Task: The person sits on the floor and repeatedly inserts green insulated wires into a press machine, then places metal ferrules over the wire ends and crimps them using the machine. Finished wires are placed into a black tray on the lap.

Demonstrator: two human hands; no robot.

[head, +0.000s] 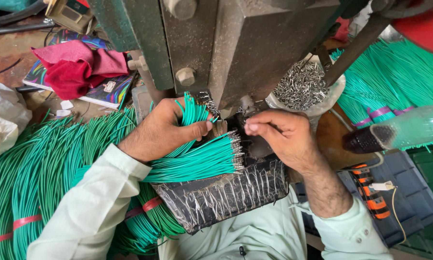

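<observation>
A bundle of green wires [197, 159] is gripped by the left hand [161, 130], fingers curled around it, its metal-tipped ends lying just beyond the fingertips. The right hand [281, 137] is pinched narrowly under the press [245, 48]; whether anything is held cannot be told.

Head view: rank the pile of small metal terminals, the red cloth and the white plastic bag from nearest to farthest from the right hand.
From the right hand:
1. Pile of small metal terminals, just above it, in a clear bag beside the machine.
2. Red cloth, far across to the upper left, lying on a colourful book.
3. White plastic bag, farthest, at the left edge.
</observation>
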